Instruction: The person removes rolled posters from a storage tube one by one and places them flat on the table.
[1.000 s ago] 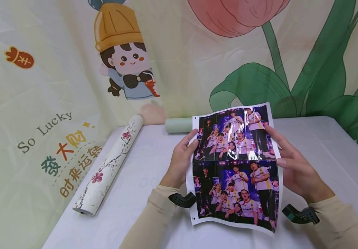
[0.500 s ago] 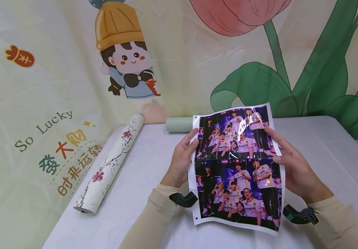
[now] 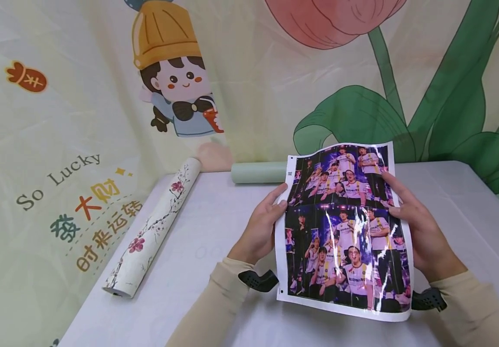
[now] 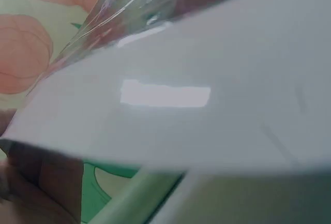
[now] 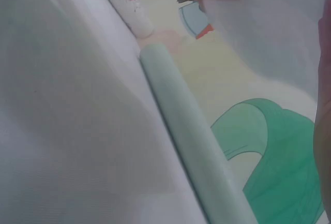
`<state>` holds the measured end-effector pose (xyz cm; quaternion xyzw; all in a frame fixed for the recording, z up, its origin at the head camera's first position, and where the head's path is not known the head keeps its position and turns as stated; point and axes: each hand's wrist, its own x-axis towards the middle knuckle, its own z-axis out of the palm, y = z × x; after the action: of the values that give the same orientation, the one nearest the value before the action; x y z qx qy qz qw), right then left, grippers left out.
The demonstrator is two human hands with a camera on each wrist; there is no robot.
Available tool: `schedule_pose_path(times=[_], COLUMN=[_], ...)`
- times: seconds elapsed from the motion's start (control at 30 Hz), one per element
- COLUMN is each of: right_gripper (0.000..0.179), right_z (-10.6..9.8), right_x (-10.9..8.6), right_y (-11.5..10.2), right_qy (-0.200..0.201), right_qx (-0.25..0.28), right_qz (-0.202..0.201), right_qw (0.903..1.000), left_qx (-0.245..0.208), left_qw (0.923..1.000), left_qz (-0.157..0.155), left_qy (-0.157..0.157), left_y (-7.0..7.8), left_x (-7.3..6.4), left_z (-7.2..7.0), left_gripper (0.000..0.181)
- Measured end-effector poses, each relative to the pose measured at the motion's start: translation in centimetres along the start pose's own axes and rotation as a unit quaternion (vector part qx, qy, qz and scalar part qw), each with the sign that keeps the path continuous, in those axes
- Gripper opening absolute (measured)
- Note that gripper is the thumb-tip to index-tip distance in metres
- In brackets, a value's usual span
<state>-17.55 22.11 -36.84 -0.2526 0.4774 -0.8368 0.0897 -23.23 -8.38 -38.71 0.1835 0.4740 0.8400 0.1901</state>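
1. The left hand (image 3: 259,226) grips the left edge of a glossy photo sheet (image 3: 348,241), its fingers closed on the white margin;
2. the right hand (image 3: 427,233) holds the opposite edge, its fingers likewise gripping the sheet;
3. the sheet hangs tilted and slightly bowed above the bench (image 3: 215,217), two group pictures printed one above the other;
4. a pale green roll (image 3: 258,173) lies behind it, partly hidden, along the printed backdrop (image 3: 258,96);
5. a flower-patterned roll (image 3: 156,231) lies slantwise to the left, well apart from both hands.
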Motion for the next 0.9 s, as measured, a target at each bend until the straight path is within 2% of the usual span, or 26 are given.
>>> schedule_pose_path(times=[0.1, 0.3, 0.5, 0.7, 0.9], right_gripper=[0.059, 0.063, 0.064, 0.063, 0.061], right_z=[-0.1, -0.4, -0.4, -0.1, 0.2], right_x=[0.1, 0.4, 0.5, 0.5, 0.6], right_y=[0.3, 1.4, 2.3, 2.8, 2.9], right_qy=[0.009, -0.002, 0.005, 0.012, -0.017], right_qx=[-0.009, 0.005, -0.003, 0.003, -0.005], right_qz=[0.018, 0.031, 0.04, 0.038, 0.017], right_qw=[0.9998, 0.9995, 0.9992, 0.9992, 0.9997], left_qx=[-0.035, -0.016, -0.015, 0.016, 0.025], left_qw=[0.9994, 0.9994, 0.9993, 0.9992, 0.9988], left_qz=[-0.003, 0.003, 0.007, 0.003, -0.038], left_qy=[-0.005, 0.032, 0.034, 0.038, 0.015], left_y=[-0.3, 0.1, -0.1, -2.0, -4.5], left_x=[0.0, -0.2, -0.2, 0.3, 0.1], left_z=[0.5, 1.7, 2.1, 1.9, 2.6], left_gripper=[0.052, 0.047, 0.047, 0.048, 0.049])
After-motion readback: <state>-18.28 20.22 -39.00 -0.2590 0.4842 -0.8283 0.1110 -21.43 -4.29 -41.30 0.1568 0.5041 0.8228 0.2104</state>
